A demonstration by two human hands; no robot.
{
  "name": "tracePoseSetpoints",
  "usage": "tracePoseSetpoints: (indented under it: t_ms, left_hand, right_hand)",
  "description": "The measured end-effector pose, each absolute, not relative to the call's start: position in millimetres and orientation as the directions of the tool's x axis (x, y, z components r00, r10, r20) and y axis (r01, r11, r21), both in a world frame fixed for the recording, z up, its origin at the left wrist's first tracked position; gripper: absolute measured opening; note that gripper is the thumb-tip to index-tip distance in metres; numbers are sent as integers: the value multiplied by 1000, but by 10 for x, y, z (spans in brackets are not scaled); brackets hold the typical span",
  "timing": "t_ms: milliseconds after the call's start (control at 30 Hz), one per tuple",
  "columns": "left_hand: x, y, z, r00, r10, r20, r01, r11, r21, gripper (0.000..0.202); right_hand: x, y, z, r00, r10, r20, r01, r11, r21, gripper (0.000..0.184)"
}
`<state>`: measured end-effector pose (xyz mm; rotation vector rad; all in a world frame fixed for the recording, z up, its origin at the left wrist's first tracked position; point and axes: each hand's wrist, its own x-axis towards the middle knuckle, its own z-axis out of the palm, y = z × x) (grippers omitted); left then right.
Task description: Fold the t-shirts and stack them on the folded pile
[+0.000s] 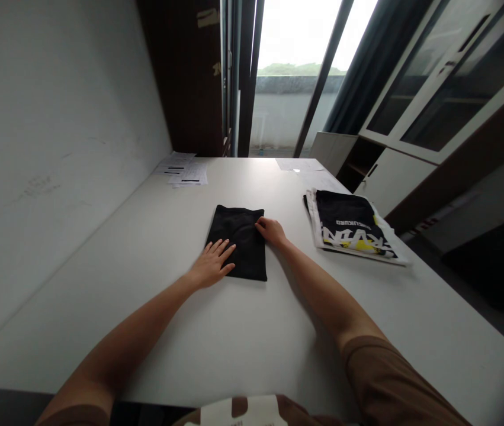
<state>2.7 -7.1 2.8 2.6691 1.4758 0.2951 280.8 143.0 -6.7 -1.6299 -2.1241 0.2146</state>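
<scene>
A black garment (243,236), folded into a neat rectangle, lies flat on the white table (234,337) in front of me. My left hand (211,263) rests palm down on its left part, fingers spread. At the upper right edge, the fingers of my right hand (271,229) are closed on the cloth's border. What kind of garment it is does not show in its folded form.
To the right lies a stack of folded shirts (353,225), the top one black with white and yellow print. Papers (189,173) lie at the far left, and more sheets (300,165) at the far edge. A wall (56,148) borders the left side.
</scene>
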Motion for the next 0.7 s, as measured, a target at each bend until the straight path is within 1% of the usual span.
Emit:
tracePoseSetpoints:
  t_ms: [700]
  left_hand:
    - [31,-71,32,518,847,119,832,-531,163,65]
  right_hand:
    - [2800,1417,-45,-207,948,242,879,289,-379,19]
